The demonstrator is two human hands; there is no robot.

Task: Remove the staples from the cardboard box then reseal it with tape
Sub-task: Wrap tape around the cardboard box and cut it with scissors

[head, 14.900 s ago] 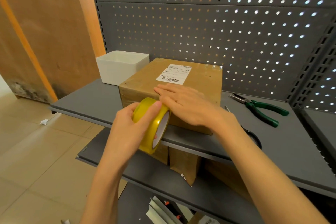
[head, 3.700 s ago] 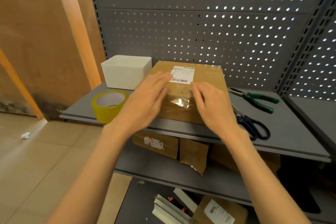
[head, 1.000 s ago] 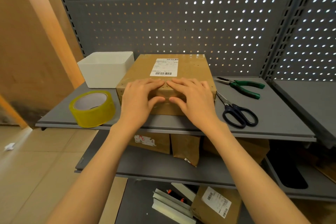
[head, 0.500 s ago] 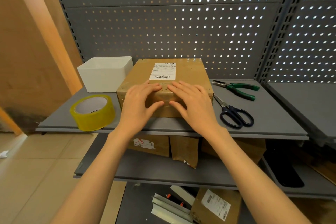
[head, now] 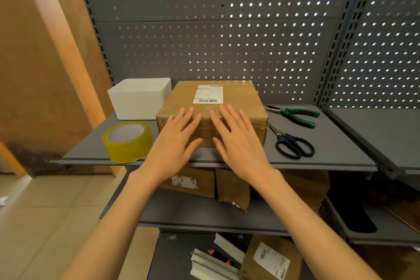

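Cardboard box sits mid-shelf, against the pegboard. Left hand and right hand – both flat, fingers spread, gripping nothing – lie side by side over its front edge, probably pressing tape down. Tape roll parked at the shelf's front-left edge – within reach.

Unreadable shipping label on box
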